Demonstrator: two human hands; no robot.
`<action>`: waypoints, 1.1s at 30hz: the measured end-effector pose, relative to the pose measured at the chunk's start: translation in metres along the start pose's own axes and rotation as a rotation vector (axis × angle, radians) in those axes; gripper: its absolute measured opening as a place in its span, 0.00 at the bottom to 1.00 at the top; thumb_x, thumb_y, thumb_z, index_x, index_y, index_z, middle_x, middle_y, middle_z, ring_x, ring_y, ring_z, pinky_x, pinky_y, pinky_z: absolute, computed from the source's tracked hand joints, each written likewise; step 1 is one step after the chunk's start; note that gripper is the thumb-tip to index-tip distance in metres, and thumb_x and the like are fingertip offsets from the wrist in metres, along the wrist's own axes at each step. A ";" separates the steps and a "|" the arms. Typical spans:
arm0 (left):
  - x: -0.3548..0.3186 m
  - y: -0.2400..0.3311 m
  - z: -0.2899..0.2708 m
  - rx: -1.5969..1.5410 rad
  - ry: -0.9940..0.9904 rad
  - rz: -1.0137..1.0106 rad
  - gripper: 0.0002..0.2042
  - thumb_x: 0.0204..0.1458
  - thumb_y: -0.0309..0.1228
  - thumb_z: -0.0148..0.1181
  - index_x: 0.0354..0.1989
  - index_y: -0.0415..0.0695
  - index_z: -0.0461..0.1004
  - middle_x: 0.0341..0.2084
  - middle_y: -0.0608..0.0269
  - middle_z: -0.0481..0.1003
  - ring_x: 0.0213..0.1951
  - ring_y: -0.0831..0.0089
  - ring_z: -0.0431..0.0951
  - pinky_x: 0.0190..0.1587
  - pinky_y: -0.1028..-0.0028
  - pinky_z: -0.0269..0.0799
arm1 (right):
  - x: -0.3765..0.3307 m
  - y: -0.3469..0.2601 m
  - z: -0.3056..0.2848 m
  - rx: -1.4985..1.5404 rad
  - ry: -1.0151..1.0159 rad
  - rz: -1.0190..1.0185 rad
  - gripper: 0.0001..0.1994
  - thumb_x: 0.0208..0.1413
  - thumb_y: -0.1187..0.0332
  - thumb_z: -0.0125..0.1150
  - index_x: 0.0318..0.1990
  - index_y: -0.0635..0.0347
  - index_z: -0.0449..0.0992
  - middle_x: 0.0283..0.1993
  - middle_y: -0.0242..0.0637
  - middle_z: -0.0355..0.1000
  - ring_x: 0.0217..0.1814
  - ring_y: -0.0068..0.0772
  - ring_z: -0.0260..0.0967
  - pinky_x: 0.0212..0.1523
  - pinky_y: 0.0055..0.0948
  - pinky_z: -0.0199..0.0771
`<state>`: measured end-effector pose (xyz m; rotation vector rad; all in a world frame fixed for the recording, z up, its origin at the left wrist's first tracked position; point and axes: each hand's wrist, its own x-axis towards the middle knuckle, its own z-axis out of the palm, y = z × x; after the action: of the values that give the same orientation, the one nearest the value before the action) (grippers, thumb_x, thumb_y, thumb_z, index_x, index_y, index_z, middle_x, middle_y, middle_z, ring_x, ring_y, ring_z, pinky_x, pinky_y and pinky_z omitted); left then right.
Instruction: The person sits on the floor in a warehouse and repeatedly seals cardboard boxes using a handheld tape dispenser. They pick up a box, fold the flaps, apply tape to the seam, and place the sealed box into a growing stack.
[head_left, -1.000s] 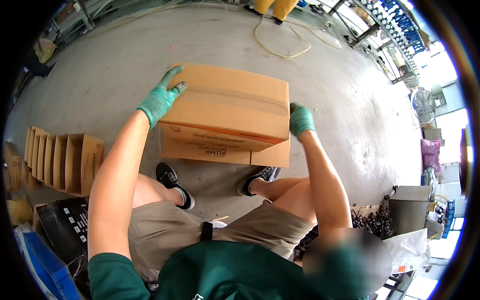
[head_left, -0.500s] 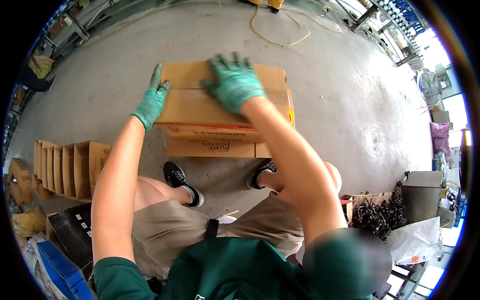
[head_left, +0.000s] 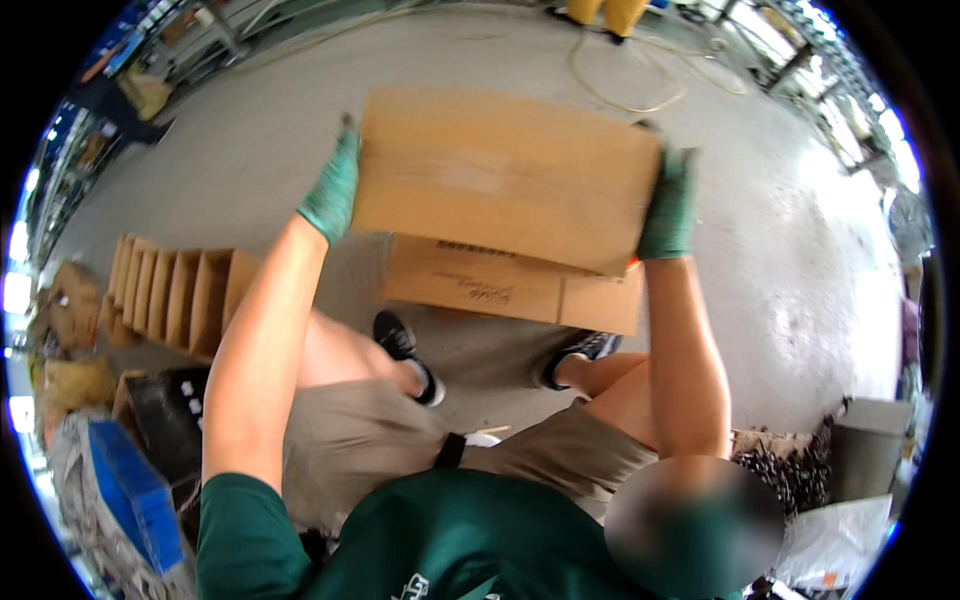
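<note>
A closed brown cardboard box (head_left: 500, 175) is held between my two gloved hands, one at each end. My left hand (head_left: 336, 188), in a green knit glove, presses on its left end. At its right end is my right hand (head_left: 671, 208), in a matching glove, its fingers blurred and partly hidden by the box. The held box is tilted, its right side nearer to me. Beneath it another cardboard box (head_left: 470, 283) with dark printing shows its near side. How far the upper box is off the lower one, I cannot tell.
Open cardboard cartons (head_left: 180, 290) stand in a row at the left, beyond a black box (head_left: 165, 425) and a blue bin (head_left: 135, 490). A heap of dark parts (head_left: 790, 470) lies at the right. A pale hose (head_left: 620, 100) runs over the floor near a person's yellow-clad legs (head_left: 605, 15).
My right hand has moved from the top of the box to its right end. The box has turned and now looks larger. The view has shifted.
</note>
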<state>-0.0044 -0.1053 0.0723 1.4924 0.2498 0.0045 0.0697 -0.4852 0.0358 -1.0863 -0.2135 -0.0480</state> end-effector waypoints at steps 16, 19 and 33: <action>-0.085 0.069 -0.152 0.206 0.184 -0.235 0.33 0.66 0.51 0.45 0.70 0.38 0.55 0.60 0.46 0.68 0.53 0.49 0.78 0.49 0.51 0.82 | -0.036 -0.011 0.131 -0.444 -0.594 -0.210 0.35 0.54 0.85 0.53 0.72 0.60 0.58 0.74 0.40 0.57 0.78 0.38 0.51 0.77 0.37 0.47; -0.116 0.029 -0.206 -0.040 0.358 -0.286 0.27 0.68 0.41 0.42 0.69 0.37 0.54 0.59 0.41 0.68 0.52 0.48 0.78 0.49 0.51 0.82 | -0.040 0.008 0.150 -0.555 -0.674 -0.306 0.33 0.58 0.85 0.49 0.72 0.55 0.59 0.76 0.37 0.56 0.78 0.35 0.52 0.76 0.37 0.50; -0.279 -0.347 -0.304 -0.566 1.238 -0.333 0.26 0.66 0.39 0.50 0.70 0.44 0.58 0.63 0.44 0.65 0.60 0.52 0.71 0.60 0.51 0.69 | -0.031 0.024 0.074 -0.755 -0.607 0.195 0.21 0.67 0.73 0.51 0.67 0.60 0.67 0.62 0.40 0.72 0.66 0.30 0.66 0.68 0.32 0.62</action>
<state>-0.3792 0.1215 -0.2423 0.6980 1.3623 0.6892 0.0318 -0.4114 0.0420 -1.8545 -0.6681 0.4123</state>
